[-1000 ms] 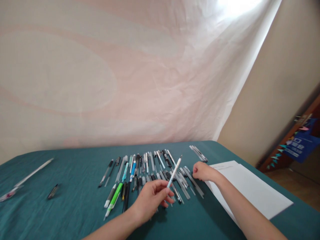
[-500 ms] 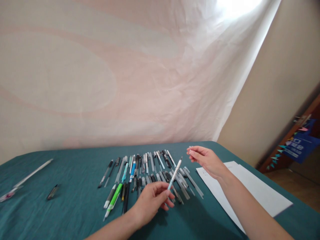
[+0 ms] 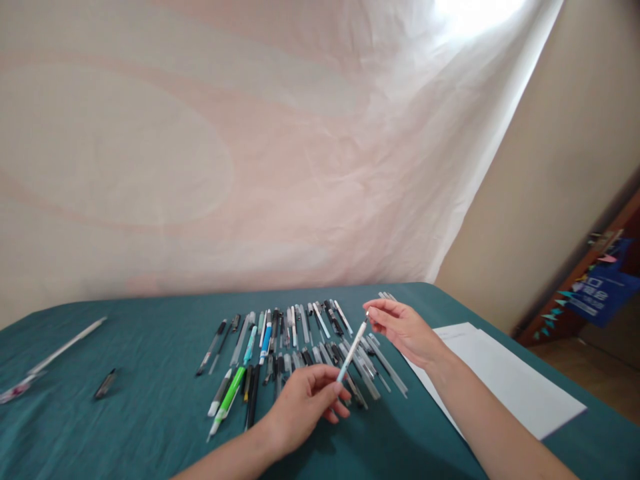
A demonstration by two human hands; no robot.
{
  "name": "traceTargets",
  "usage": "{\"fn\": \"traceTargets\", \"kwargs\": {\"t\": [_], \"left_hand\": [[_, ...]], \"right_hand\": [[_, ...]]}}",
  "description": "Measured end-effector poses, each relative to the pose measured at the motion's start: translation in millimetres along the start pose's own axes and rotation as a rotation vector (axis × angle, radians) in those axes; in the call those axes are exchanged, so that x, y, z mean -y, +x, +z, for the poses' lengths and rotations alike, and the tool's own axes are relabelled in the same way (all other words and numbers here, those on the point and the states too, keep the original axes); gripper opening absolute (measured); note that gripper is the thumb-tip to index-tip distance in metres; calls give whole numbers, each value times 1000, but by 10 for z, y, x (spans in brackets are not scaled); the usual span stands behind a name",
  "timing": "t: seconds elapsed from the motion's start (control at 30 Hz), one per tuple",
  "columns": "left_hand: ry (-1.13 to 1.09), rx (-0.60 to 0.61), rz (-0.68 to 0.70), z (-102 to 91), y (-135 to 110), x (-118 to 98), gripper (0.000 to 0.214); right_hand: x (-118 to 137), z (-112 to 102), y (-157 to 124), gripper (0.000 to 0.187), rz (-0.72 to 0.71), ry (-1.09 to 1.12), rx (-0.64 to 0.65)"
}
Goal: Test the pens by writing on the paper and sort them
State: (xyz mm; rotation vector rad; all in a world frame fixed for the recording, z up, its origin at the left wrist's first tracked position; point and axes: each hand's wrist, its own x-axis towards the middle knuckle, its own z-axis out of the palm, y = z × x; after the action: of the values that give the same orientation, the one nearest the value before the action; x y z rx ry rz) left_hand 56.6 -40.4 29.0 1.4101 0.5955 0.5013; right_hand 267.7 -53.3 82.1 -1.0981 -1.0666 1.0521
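My left hand (image 3: 304,401) is closed on the lower end of a white pen (image 3: 353,348), which points up and to the right above the table. My right hand (image 3: 400,328) is raised beside it, with thumb and fingertips pinched at the pen's upper tip. Under both hands lies a row of several pens (image 3: 295,340) on the teal tablecloth (image 3: 150,413): clear, black, blue ones and a green one (image 3: 229,397).
White sheets of paper (image 3: 505,383) lie at the right of the table. A long white pen (image 3: 65,347), a pinkish pen (image 3: 17,388) and a short dark piece (image 3: 106,383) lie at the left. A few clear pens (image 3: 386,295) rest behind my right hand. A pale cloth hangs behind.
My right hand rose off the table near the paper and moved left to the white pen's tip. My left hand kept the pen almost still.
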Motion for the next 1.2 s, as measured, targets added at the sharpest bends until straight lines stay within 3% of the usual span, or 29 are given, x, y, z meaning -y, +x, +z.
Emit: {"fn": "traceTargets", "kwargs": {"t": [0.37, 0.77, 1.0, 1.2], "left_hand": [[-9, -13, 9, -11, -2, 10, 28], [-1, -40, 19, -16, -7, -13, 31], [31, -50, 51, -22, -16, -3, 31], [-10, -62, 53, -24, -8, -12, 31]], "right_hand": [[13, 40, -26, 24, -8, -66, -4], [0, 63, -47, 23, -1, -167, 72], [-21, 153, -73, 21, -49, -164, -4], [11, 184, -107, 30, 57, 39, 180]]}}
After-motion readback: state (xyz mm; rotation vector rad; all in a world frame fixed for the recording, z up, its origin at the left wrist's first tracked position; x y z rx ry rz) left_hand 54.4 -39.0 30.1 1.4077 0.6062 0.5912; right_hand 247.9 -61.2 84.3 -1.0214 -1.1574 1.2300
